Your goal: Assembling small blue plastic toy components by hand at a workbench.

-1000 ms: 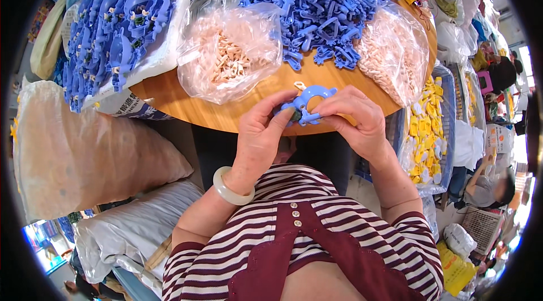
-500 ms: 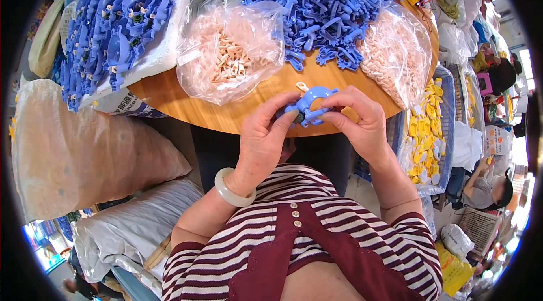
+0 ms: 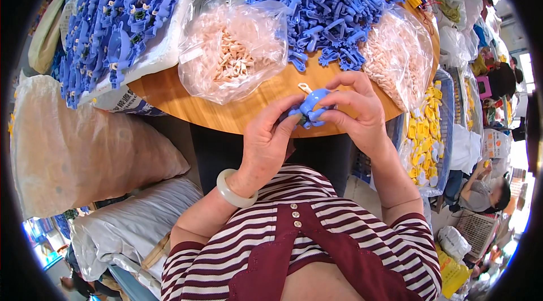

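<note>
**Blue piece [image 3: 315, 99] is calling for a light, steady pinch**

The blue piece is hanging between the two hands, just above the near edge of the table [image 3: 220, 113]. The left hand [image 3: 267, 136] is gripping its left end between thumb and forefinger, where a dark green bit [image 3: 303, 120] is showing. The right hand [image 3: 363, 119] is pinching the right side with thumb and bent fingers. A cream loop [image 3: 305, 87] is standing out at the far side of the blue piece; whether it is joined there, the fingers are making hard to tell.

The blue piece is looking like moulded plastic: probably light and stiff, scarcely giving under a squeeze. Its rounded top is shining, so it is likely to be slippery and may be turning under a loose hold. The broad curved part is offering the safest grip, with the thumb opposing the forefinger; the small knobs are seeming more breakable. Beyond the hands, a heap [image 3: 319, 9] of blue parts is lying between two clear bags, the left [image 3: 198, 72] and the right [image 3: 399, 55].
</note>
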Demonstrator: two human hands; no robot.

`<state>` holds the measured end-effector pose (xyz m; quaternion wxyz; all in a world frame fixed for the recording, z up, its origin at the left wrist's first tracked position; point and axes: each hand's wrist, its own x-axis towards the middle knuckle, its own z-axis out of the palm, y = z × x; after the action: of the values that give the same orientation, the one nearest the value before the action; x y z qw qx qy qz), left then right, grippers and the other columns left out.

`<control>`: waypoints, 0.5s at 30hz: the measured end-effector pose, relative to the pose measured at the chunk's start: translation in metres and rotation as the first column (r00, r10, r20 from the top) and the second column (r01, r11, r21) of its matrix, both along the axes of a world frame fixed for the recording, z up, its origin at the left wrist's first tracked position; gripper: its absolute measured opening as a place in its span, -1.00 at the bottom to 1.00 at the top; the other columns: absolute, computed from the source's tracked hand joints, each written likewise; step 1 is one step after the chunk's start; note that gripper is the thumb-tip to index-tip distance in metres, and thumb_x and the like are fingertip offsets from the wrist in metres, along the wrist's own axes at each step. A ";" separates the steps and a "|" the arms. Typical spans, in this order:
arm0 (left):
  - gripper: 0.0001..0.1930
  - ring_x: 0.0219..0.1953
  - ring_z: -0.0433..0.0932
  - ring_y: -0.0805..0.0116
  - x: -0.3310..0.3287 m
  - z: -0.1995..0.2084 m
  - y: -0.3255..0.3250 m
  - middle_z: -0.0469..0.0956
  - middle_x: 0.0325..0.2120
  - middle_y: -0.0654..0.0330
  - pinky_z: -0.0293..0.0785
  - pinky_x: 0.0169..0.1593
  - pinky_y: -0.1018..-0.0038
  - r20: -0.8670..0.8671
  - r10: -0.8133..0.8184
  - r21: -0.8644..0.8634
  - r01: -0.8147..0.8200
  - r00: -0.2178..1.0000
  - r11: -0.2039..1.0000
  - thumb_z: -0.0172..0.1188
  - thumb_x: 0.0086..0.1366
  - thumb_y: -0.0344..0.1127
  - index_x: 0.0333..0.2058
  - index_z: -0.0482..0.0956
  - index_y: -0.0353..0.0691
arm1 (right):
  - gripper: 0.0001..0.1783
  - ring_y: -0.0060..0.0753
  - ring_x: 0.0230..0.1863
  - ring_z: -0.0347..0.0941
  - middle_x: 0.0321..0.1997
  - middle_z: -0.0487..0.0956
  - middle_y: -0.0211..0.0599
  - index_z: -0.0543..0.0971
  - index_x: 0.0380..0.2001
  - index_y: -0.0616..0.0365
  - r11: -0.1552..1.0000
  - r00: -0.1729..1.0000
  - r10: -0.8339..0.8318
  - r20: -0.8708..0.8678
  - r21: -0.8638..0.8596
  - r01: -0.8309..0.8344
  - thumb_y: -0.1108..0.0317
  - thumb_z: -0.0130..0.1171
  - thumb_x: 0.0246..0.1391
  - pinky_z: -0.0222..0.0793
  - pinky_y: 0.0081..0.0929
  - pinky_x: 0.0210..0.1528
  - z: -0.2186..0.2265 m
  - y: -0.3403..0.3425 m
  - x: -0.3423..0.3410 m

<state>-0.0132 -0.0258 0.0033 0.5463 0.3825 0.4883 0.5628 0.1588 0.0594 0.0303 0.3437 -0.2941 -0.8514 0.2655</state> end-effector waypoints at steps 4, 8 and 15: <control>-0.72 -0.69 0.25 0.72 0.003 -0.004 -0.001 0.40 -0.53 0.38 0.15 -0.65 0.76 -0.014 0.031 0.049 -0.030 0.999 0.998 0.00 0.29 -0.48 -0.03 0.45 -0.20 | -0.82 -0.37 -0.12 0.38 -0.18 0.43 -0.28 0.59 -0.41 0.14 0.975 0.995 0.070 -0.076 -0.207 -0.084 0.49 0.30 -0.19 0.29 -0.52 -0.09 -0.004 0.001 -0.002; -0.73 -0.68 0.25 0.73 0.003 -0.001 0.000 0.41 -0.52 0.38 0.16 -0.64 0.76 -0.043 0.052 0.061 -0.049 0.998 0.997 0.00 0.29 -0.48 -0.03 0.45 -0.22 | -0.85 -0.36 -0.13 0.38 -0.19 0.44 -0.28 0.59 -0.42 0.15 0.979 0.997 0.069 -0.044 -0.189 -0.076 0.51 0.28 -0.16 0.30 -0.51 -0.10 -0.004 0.001 -0.004; -0.71 -0.41 0.36 0.67 0.002 0.000 0.001 0.47 -0.33 0.32 0.30 -0.36 0.74 -0.039 0.036 0.032 -0.035 0.999 0.999 0.02 0.28 -0.48 -0.02 0.45 -0.27 | -0.72 -0.37 -0.04 0.35 -0.10 0.43 -0.25 0.56 -0.26 0.15 0.927 0.993 0.061 -0.104 -0.363 -0.095 0.39 0.29 -0.12 0.27 -0.50 -0.02 -0.003 -0.003 -0.006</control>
<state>-0.0113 -0.0252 0.0035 0.5204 0.3935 0.4967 0.5723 0.1527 0.0562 0.0278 0.3099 -0.3066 -0.7814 0.4465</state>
